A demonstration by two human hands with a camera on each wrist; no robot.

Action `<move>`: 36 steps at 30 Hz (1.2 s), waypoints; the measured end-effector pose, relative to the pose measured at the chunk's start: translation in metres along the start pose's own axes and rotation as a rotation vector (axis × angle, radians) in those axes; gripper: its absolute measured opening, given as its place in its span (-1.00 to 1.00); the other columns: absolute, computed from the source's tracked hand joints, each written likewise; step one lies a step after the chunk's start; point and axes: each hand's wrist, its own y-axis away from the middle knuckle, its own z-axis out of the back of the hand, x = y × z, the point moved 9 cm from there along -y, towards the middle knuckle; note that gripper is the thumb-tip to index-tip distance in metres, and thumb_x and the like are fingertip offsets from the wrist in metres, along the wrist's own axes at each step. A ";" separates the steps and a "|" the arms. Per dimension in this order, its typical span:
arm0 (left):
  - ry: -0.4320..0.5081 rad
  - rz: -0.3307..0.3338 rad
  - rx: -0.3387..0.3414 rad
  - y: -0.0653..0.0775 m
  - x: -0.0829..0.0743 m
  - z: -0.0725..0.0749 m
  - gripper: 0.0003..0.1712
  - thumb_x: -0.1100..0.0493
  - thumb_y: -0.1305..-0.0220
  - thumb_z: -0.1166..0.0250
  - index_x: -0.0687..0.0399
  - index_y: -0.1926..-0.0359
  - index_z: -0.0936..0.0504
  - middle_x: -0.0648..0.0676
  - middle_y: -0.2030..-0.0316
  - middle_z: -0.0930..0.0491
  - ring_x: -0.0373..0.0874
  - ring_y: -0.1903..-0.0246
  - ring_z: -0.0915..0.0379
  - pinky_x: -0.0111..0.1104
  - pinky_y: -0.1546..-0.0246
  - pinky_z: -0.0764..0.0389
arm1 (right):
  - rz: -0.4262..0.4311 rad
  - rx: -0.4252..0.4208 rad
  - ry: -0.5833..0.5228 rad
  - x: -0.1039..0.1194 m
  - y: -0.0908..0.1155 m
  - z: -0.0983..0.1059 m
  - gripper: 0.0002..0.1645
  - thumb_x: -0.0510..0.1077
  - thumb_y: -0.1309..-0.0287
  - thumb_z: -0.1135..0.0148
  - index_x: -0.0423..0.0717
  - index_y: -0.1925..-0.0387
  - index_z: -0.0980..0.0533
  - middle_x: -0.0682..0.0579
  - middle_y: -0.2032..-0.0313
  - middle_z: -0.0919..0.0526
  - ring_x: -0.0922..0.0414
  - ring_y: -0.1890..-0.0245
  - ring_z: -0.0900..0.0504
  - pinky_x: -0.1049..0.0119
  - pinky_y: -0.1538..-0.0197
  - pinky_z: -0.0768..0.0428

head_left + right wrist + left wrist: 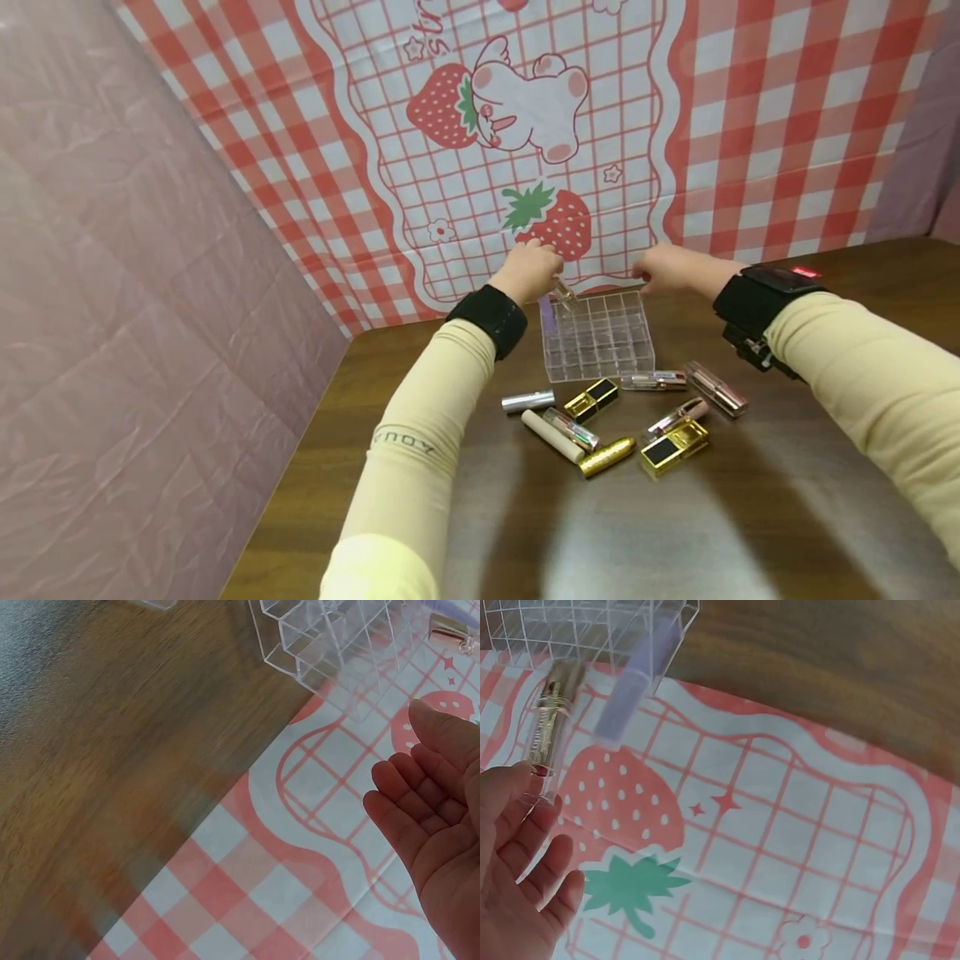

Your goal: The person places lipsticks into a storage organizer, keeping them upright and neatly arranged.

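One clear and gold lipstick (566,292) is pinched by its see-through end in the left hand (528,272), the other fingers fanned loosely aside; that grip probably leaves the gold end free to meet the clear organizer (600,372). It slants over the organizer's back left part, near a purple tube (548,315) at the left edge; whether its tip is inside a compartment, I cannot tell.

The right hand (666,268) holds nothing: its fingers lie side by side, softly bent, thumb apart, just beyond the organizer's back right corner, perhaps so as not to cover the compartments.

On the desk (375,375), in front of the organizer, lie a silver tube (527,402), a cream tube (552,436), a gold tube (607,457) and two black and gold lipsticks (592,400), with other lipsticks (716,389) toward the organizer's front right. Between organizer and person, they are likely laid there for easy reach.
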 end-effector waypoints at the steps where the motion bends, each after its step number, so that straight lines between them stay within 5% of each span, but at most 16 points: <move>1: -0.031 -0.004 0.006 0.000 -0.001 0.001 -0.70 0.02 -0.29 -0.12 -0.10 0.00 -0.58 -0.06 0.01 -0.50 -0.09 0.01 -0.32 -0.28 0.00 -0.35 | -0.006 -0.001 -0.008 -0.001 0.000 -0.001 -0.66 -0.31 0.11 -0.32 -0.50 0.27 -0.54 -0.18 0.46 -0.56 0.01 0.44 -0.48 0.08 0.30 -0.47; 9: -0.170 -0.026 0.053 -0.007 -0.008 0.004 -0.74 0.06 -0.26 -0.13 -0.09 0.06 -0.62 -0.05 -0.02 -0.52 -0.08 -0.05 -0.29 -0.28 -0.07 -0.26 | -0.001 0.002 -0.028 -0.002 0.004 -0.003 -0.73 -0.33 0.12 -0.29 -0.47 0.33 -0.54 -0.12 0.51 -0.53 0.07 0.49 -0.39 0.14 0.36 -0.41; 20: -0.125 -0.019 0.107 -0.012 -0.009 0.001 -0.75 0.06 -0.28 -0.12 -0.07 0.09 -0.63 -0.05 -0.04 -0.53 -0.05 -0.12 -0.25 -0.21 -0.23 -0.16 | -0.031 0.013 -0.040 -0.011 0.011 -0.008 -0.76 -0.25 0.11 -0.34 -0.24 0.59 -0.41 0.05 0.65 -0.26 0.14 0.57 -0.23 0.26 0.44 -0.23; 27: -0.139 0.001 0.156 -0.015 -0.012 -0.015 -0.72 0.13 -0.32 -0.02 -0.05 0.05 -0.60 -0.04 -0.07 -0.50 -0.07 -0.12 -0.24 -0.25 -0.14 -0.24 | -0.037 -0.012 -0.061 -0.014 0.015 -0.009 -0.78 -0.24 0.11 -0.33 -0.22 0.61 -0.42 0.09 0.67 -0.22 0.16 0.60 -0.20 0.27 0.45 -0.21; 36: -0.137 -0.018 0.129 -0.022 -0.018 -0.021 -0.72 0.19 -0.34 0.01 -0.08 0.10 -0.62 -0.04 -0.03 -0.52 -0.08 -0.09 -0.27 -0.28 -0.10 -0.27 | -0.049 -0.015 -0.082 -0.022 0.019 -0.013 -0.72 -0.25 0.06 -0.31 -0.17 0.66 -0.36 0.09 0.68 -0.20 0.17 0.61 -0.19 0.29 0.45 -0.20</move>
